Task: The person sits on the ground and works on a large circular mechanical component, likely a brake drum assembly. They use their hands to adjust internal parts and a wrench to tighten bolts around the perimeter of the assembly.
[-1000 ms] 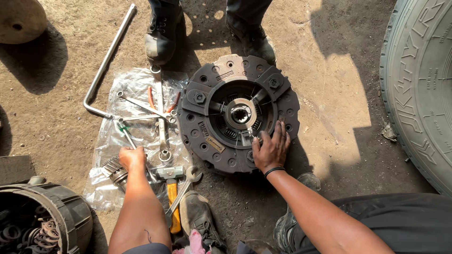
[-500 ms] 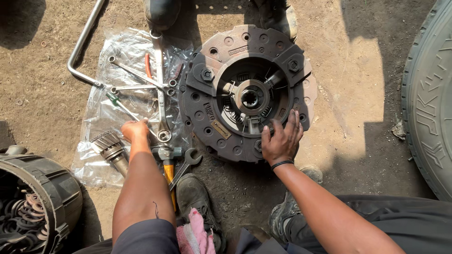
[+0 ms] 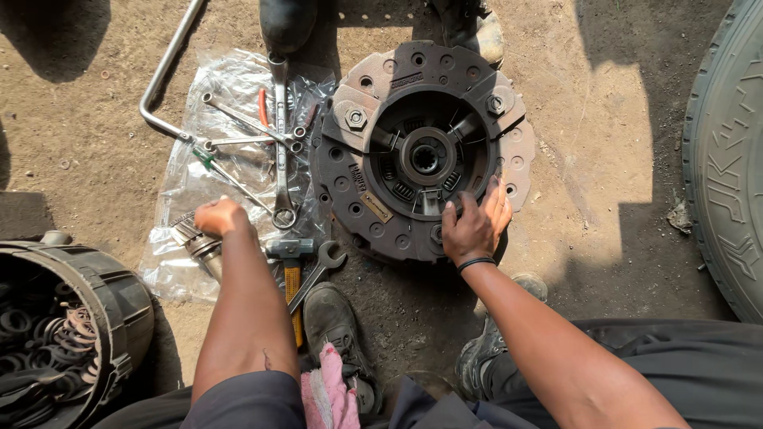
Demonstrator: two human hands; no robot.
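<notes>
A tyre (image 3: 731, 159) fills the right edge of the view, standing on the dirt ground (image 3: 604, 199). Near the middle lies a round clutch plate (image 3: 421, 151), flat on the ground, with a splined hub at its centre and bolts around its rim. At the lower left sits a dark basket (image 3: 119, 302) holding rings and small metal parts. Left of the plate, touching its edge, a clear plastic sheet (image 3: 183, 199) is spread on the dirt, and on it lie several spanners (image 3: 280, 143), a bent pipe wrench (image 3: 167, 75) partly off the sheet, and a hammer (image 3: 292, 270) with a yellow handle.

The right hand (image 3: 475, 226) rests flat on the lower right part of the plate, fingers spread apart, gripping nothing. The left hand (image 3: 218, 216) is curled into a loose fist over the sheet, above a ribbed metal part (image 3: 195, 238); whether it clasps anything cannot be told. A pink rag (image 3: 326, 393) lies by the person's knee, and another person's boots (image 3: 288, 24) stand at the top.
</notes>
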